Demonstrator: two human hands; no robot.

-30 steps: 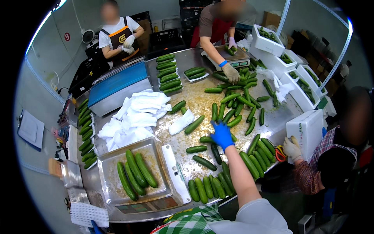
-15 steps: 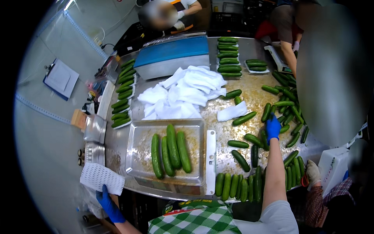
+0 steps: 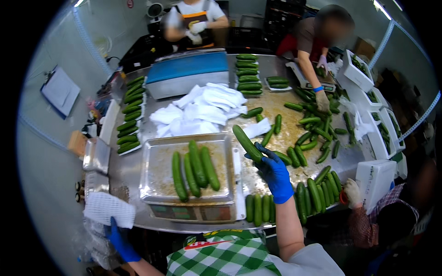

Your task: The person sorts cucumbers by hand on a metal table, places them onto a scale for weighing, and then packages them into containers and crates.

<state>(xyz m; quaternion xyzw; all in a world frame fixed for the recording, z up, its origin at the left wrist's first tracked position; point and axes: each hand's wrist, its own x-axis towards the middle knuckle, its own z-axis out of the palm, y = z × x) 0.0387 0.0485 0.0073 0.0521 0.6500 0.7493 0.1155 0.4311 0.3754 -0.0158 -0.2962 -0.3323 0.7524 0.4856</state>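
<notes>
My right hand (image 3: 275,175), in a blue glove, grips one end of a cucumber (image 3: 245,141). The cucumber is raised above the table, tilted up and to the left, beside the scale. My gloved left hand (image 3: 119,241) is closed on the edge of a white net-patterned foam sheet (image 3: 109,209), off the table's left front corner. Between the hands is a scale with a metal pan (image 3: 152,170), on which several cucumbers (image 3: 196,163) lie side by side. A loose pile of cucumbers (image 3: 317,126) spreads over the table to the right.
White foam netting (image 3: 198,108) is heaped behind the scale, before a blue-lidded box (image 3: 189,69). Packed cucumber rows (image 3: 131,115) line the left edge. Two co-workers stand across the table, one reaching into the pile. A gloved hand (image 3: 353,193) is at the right, near a white box (image 3: 375,179).
My right hand has come from the pile toward the scale, lifting a cucumber. My left hand still holds the foam sheet. The view has shifted, showing more of the right side.
</notes>
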